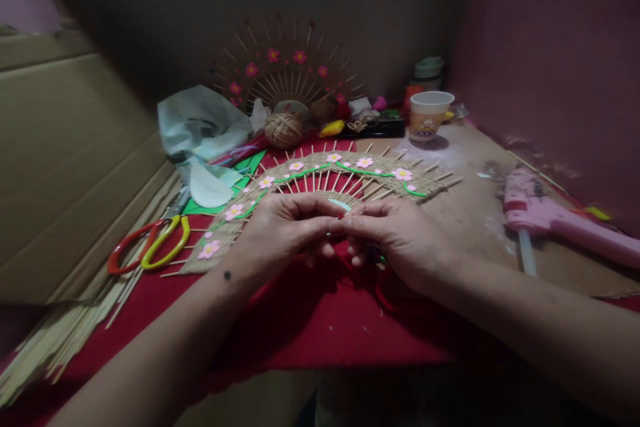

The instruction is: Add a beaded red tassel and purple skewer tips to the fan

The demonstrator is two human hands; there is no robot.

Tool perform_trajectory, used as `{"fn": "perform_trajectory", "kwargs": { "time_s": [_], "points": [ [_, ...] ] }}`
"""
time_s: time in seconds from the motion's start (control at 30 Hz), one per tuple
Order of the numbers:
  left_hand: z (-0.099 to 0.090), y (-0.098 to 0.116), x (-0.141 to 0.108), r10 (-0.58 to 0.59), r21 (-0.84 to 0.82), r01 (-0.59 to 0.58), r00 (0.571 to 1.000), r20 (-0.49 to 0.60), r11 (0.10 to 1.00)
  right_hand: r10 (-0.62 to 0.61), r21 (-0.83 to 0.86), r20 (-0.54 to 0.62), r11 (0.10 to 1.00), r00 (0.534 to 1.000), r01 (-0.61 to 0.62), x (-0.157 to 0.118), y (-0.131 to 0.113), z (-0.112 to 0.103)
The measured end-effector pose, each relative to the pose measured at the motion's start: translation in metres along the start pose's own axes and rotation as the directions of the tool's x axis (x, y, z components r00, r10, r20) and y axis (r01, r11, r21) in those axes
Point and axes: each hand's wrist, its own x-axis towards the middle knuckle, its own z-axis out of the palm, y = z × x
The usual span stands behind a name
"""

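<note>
My left hand (295, 227) and my right hand (385, 233) meet at the fingertips over the front of the table. Both are closed in a pinch. A tiny bit of red shows between the fingertips, but what they hold is mostly hidden. Just behind my hands lies a woven twine fan (315, 163) with thin wooden sticks poking out along its arch. Pink flowers (365, 162) and a wavy green strand (320, 169) decorate its band. My left wrist and hand cover part of the fan's left side.
Orange and yellow-handled scissors (165, 243) lie at left, near loose sticks (65, 333). A pink glue gun (565, 213) rests at right. Further back are a paper cup (429, 113), a twine ball (283, 130) and a second flowered fan (287, 60). Cardboard (75, 167) stands at left.
</note>
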Motion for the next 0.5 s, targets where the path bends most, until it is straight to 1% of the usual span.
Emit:
{"fn": "perform_trajectory", "kwargs": {
  "time_s": [0.1,0.13,0.17,0.2,0.23,0.27,0.3,0.37,0.4,0.43,0.5],
  "points": [
    [0.003,-0.003,0.000,0.082,0.037,-0.081,0.996,-0.037,0.996,0.027,0.017,0.007,0.999,1.000,-0.027,-0.002,-0.001,0.000],
    [0.004,-0.005,0.000,0.141,0.071,-0.137,0.989,-0.049,0.988,0.030,0.035,0.016,0.999,0.999,-0.031,-0.001,-0.001,0.000],
    [0.004,-0.006,0.000,0.223,0.126,-0.214,0.973,-0.060,0.969,0.026,0.057,0.025,0.998,0.999,-0.027,-0.001,-0.001,-0.001],
    [0.004,-0.008,0.000,0.320,0.209,-0.301,0.946,-0.059,0.930,0.018,0.074,0.033,0.997,0.999,-0.021,0.000,0.000,-0.001],
    [0.004,-0.009,0.001,0.425,0.314,-0.391,0.904,-0.045,0.865,0.012,0.086,0.038,0.996,0.999,-0.015,0.001,0.001,-0.002],
    [0.004,-0.011,0.001,0.526,0.429,-0.470,0.850,-0.015,0.772,0.008,0.089,0.040,0.996,0.999,-0.012,0.002,0.001,-0.003],
    [0.004,-0.012,0.001,0.608,0.537,-0.525,0.793,0.029,0.660,0.006,0.088,0.042,0.996,0.999,-0.010,0.004,0.002,-0.004],
    [0.004,-0.015,0.002,0.714,0.692,-0.571,0.691,0.116,0.441,0.007,0.091,0.049,0.996,0.999,-0.012,0.006,0.003,-0.005],
    [0.004,-0.016,0.002,0.745,0.740,-0.571,0.652,0.144,0.357,0.009,0.099,0.051,0.995,0.999,-0.014,0.006,0.003,-0.005],
    [0.004,-0.018,0.003,0.763,0.774,-0.562,0.625,0.167,0.291,0.012,0.107,0.049,0.994,0.999,-0.017,0.007,0.003,-0.005],
    [0.005,-0.022,0.004,0.777,0.824,-0.536,0.593,0.212,0.185,0.021,0.115,0.034,0.993,0.999,-0.025,0.007,0.003,-0.005]
  ]
}}
